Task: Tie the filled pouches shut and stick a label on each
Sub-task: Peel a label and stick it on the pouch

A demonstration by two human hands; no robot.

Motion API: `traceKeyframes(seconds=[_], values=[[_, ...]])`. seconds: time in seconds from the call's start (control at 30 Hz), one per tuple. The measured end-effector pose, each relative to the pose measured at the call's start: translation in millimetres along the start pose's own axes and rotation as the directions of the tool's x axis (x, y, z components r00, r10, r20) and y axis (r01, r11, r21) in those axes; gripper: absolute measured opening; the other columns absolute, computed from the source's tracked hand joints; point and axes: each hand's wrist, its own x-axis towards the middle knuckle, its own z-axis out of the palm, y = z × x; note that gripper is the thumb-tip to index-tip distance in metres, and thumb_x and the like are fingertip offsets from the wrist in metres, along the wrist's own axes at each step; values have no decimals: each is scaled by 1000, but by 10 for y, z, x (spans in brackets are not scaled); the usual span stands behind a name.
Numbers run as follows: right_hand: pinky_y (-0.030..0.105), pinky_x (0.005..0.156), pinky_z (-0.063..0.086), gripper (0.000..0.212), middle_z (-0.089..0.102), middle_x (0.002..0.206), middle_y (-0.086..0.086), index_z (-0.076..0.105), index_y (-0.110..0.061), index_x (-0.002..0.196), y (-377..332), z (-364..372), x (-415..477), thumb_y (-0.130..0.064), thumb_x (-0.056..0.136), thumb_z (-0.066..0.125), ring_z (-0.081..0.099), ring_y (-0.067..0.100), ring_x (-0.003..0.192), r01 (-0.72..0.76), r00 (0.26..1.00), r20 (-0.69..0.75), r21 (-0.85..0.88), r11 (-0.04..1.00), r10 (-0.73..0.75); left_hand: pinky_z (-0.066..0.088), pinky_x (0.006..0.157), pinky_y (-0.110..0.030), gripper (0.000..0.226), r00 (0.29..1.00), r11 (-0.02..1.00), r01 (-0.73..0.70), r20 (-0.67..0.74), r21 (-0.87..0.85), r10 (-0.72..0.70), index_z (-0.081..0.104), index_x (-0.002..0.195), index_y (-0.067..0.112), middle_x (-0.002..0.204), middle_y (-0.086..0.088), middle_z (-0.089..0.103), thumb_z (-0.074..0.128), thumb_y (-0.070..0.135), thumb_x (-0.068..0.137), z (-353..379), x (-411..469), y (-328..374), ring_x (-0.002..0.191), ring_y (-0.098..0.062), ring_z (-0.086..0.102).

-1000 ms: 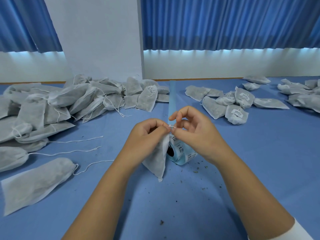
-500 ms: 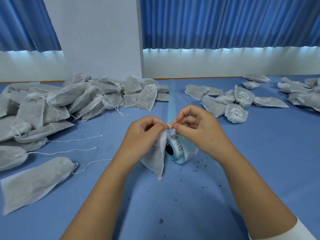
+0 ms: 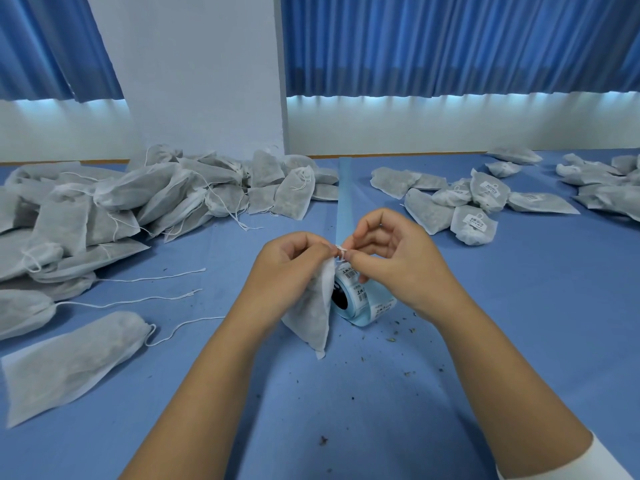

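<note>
Above the near blue worktop [image 3: 346,410], the left hand [image 3: 291,268] gripped the neck of a filled pouch [image 3: 311,313] hanging beneath it, the right hand [image 3: 398,268] pinching its drawstring [image 3: 341,252] alongside. Just behind lay the label roll [image 3: 363,299]; farther off, untied pouches [image 3: 138,202] left, labelled pouches [image 3: 474,216] right.

A filled grey-white fabric pouch [image 3: 311,308] hangs neck-up at centre, its gathered mouth pinched in the left hand [image 3: 291,268]. Its thin white drawstring [image 3: 341,251] is pinched by the right hand [image 3: 391,258], perhaps mid-knot. Just behind it, toward one o'clock, lies a pale-blue roll of white printed labels [image 3: 367,301] on its side. A heap of untied pouches [image 3: 138,202] sits at ten o'clock, and labelled pouches [image 3: 474,221] at two o'clock.
</note>
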Motion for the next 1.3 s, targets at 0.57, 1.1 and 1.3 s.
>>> traceKeyframes(seconds=[0.57,1.1,1.3], values=[[18,54,48,11,67,69,-10,69,-11,76,35,49,1,-12,80,79,60,4,60,52,991,-112,-126,991,-67,42,66,-23,22,998,987,64,23,-145,-61,78,72,27,75,10,72,67,20,88,-53,-5,8,70,-3,63],[32,63,60,2,72,83,-4,77,-16,82,82,79,0,-17,80,78,67,12,69,23,984,-173,-139,990,-47,44,78,-27,8,999,985,48,15,-163,-46,81,80,26,83,6,76,73,25,83,-64,28,-61,81,-6,67],[21,60,55,3,72,83,-3,76,-13,86,88,87,9,-14,86,74,66,8,75,35,989,-142,-71,997,-45,44,77,-27,13,999,984,43,18,-173,-40,80,79,27,84,8,75,71,23,88,-85,41,-60,80,-5,66]])
